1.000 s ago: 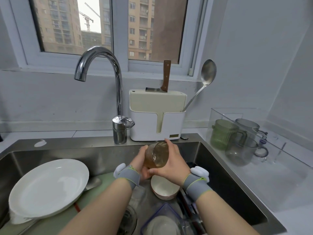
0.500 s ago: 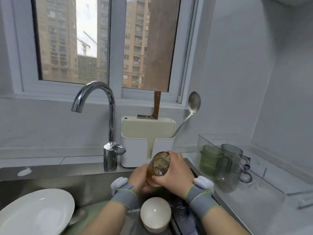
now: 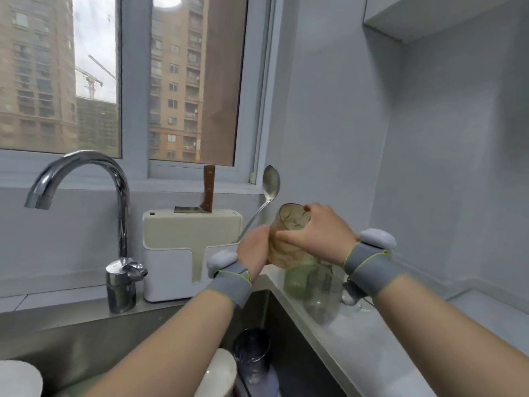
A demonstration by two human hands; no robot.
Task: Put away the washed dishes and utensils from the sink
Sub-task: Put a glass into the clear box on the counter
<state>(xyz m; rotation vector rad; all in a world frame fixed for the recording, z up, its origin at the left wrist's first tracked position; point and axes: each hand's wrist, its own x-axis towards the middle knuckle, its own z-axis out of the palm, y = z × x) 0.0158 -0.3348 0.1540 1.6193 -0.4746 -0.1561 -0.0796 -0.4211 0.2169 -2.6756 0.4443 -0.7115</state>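
Note:
An amber drinking glass [image 3: 286,247] is held tilted, mouth up and away, above the counter to the right of the sink [image 3: 86,339]. My left hand [image 3: 253,250] cups its left side and base. My right hand [image 3: 320,233] grips its upper right side, with fingers across the front. Directly below the glass stand a green mug [image 3: 296,282] and a clear glass mug [image 3: 322,299] on the counter. In the sink lie a white bowl [image 3: 220,373], a dark glass [image 3: 253,353] and the edge of a white plate [image 3: 17,379].
A chrome faucet [image 3: 86,173] rises at the back left of the sink. A white knife block [image 3: 191,253] holding a cleaver [image 3: 207,193] and a ladle [image 3: 269,187] stands against the wall. A wall cabinet [image 3: 446,12] overhangs at upper right.
Both hands have lifted the amber glass out of the sink and carried it right, over the mugs on the counter. The view has tilted upward and right.

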